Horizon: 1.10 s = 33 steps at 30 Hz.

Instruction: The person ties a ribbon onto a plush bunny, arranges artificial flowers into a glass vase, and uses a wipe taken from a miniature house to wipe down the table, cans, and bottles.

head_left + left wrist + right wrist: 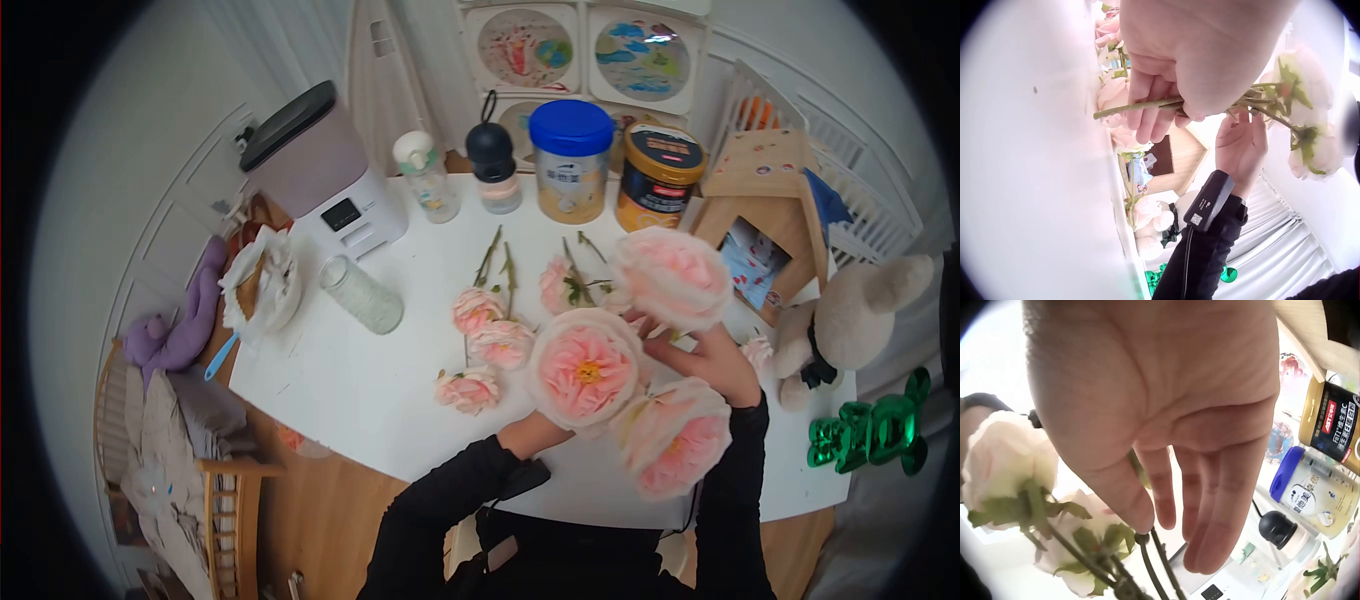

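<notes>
Over the near edge of the table [350, 400], we see the left hand [535, 436] gripping the stems [1141, 106] of the large roses [590, 370], perhaps so that the petals are not crushed. The right hand [718, 362] pinches at these stems, it seems, between thumb and forefinger, which probably steadies the upper flowers. Farther in, smaller roses [500, 343] lie with stems toward the far edge (maybe this makes them easy to pick up). The glass vase [362, 295] is toward the left edge, where it leaves room for the hands. Along the far edge we find bottles [492, 170] and tubs [572, 165]. We count three large roses, at least five smaller ones, one vase, two bottles, two tubs.
</notes>
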{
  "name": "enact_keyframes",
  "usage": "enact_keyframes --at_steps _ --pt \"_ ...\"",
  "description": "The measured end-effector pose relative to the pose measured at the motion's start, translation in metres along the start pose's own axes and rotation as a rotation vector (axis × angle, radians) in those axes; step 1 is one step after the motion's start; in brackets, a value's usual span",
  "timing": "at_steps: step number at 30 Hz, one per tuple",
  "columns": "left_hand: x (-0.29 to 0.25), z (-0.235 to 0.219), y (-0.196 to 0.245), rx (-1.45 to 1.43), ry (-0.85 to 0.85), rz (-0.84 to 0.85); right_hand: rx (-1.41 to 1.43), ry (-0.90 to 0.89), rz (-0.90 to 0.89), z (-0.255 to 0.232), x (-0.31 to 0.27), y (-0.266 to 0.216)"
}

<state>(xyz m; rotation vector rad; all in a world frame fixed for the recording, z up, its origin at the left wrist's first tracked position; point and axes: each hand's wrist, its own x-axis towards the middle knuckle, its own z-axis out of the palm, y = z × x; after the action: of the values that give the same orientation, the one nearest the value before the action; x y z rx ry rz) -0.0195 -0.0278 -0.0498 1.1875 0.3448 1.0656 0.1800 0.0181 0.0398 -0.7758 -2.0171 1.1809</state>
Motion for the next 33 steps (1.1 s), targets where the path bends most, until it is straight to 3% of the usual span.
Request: enact_keyframes --at_steps 2,4,7,14,15,17,25,27,31,33 --pt "-0.004 0.004 0.004 -0.096 0.018 -0.003 -0.026 0.003 0.028 -0.003 0.005 0.015" --pt "-0.007 0.012 0.02 -0.018 -0.03 0.008 -0.072 0.035 0.062 0.0 0.011 0.015" --pt "-0.01 0.019 0.03 0.12 -0.143 0.017 -0.331 -0.146 -0.299 0.013 0.019 0.013" --pt "-0.044 0.022 0.011 -0.059 -0.099 -0.062 -0.273 -0.358 -0.022 0.058 0.045 0.042" --pt "-0.044 0.021 0.009 -0.077 -0.095 -0.072 -0.277 -0.356 -0.029 0.068 0.054 0.048" --pt "-0.046 0.017 0.007 -0.117 -0.094 -0.096 -0.416 -0.348 -0.339 0.089 0.071 0.062" --pt "-0.039 0.001 0.006 -0.309 -0.124 -0.233 -0.486 -0.292 -0.288 0.117 0.106 0.094" --pt "-0.047 -0.005 0.007 -0.347 -0.113 -0.249 -0.642 -0.478 -0.198 0.121 0.106 0.095" --pt "-0.045 -0.009 -0.002 -0.443 -0.076 -0.293 -0.647 -0.461 -0.215 0.115 0.101 0.112" --pt "-0.043 -0.008 -0.011 -0.501 -0.052 -0.332 -0.33 -0.27 -0.278 0.099 0.1 0.132"
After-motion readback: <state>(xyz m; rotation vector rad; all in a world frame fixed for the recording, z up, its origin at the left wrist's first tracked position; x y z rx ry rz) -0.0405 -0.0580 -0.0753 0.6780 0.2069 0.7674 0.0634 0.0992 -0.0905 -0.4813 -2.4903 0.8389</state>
